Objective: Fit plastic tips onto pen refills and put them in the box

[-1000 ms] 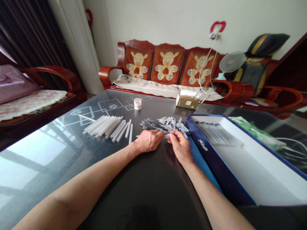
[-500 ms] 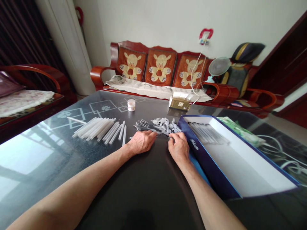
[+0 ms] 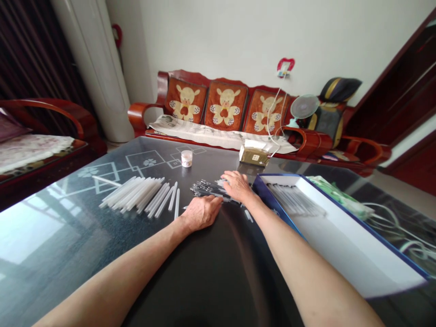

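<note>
My left hand [image 3: 203, 212] rests on the dark table with its fingers curled in. A thin pointed tip [image 3: 185, 207] shows at its left side; whatever lies under the fingers is hidden. My right hand [image 3: 236, 185] reaches over the pile of small whitish plastic parts, fingers stretched out and apart, covering most of it. Between and beyond the hands lies a heap of thin dark pen refills [image 3: 206, 187]. Left of my left hand, many whitish pen barrels [image 3: 136, 193] lie side by side. Small whitish pieces [image 3: 248, 215] lie just below my right wrist.
A blue box with a white inside [image 3: 344, 240] stands at the right, holding a row of clear pens [image 3: 294, 197]. Behind are a small white tub [image 3: 186, 158] and a tissue box [image 3: 254, 153]. A green packet [image 3: 340, 195] and white cables [image 3: 391, 218] lie beyond the box.
My right hand has moved forward and left, from the table beside the box onto the pile, and its fingers have spread. The left hand stays put. The view has tilted slightly up.
</note>
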`<state>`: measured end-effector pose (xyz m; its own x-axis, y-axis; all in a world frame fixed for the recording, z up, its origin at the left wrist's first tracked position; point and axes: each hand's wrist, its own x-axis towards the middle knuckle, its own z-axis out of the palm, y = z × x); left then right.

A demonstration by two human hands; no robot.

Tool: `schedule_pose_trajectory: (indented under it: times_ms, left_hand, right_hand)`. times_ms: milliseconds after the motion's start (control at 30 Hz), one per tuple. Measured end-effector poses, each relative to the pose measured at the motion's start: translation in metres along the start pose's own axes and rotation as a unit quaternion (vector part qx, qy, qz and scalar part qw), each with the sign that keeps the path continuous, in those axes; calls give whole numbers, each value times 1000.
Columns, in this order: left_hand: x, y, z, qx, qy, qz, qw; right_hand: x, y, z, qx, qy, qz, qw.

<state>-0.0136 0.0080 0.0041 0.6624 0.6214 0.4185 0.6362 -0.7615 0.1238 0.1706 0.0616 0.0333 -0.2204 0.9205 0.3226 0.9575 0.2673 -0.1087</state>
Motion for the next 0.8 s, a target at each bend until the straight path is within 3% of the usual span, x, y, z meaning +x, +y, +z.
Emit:
schedule_pose_trajectory:
  times_ms: [133,267,500,800]
  left_hand:
    - [0,0,-1,-3,-6,-11,1000]
    - [0,0,-1,-3,-14,-14,1000]
    - [-1,-2,3,-5,-11,-6,1000]
    - [-1,-1,2,18,-25,-9,999]
  right_hand:
    - [21,-6,6,10,-53,23,998]
    - [24,2,13,9,-78,68,995]
    - [8,20,10,-3,-72,113,991]
    - [-24,12,-2,-25,-43,144,988]
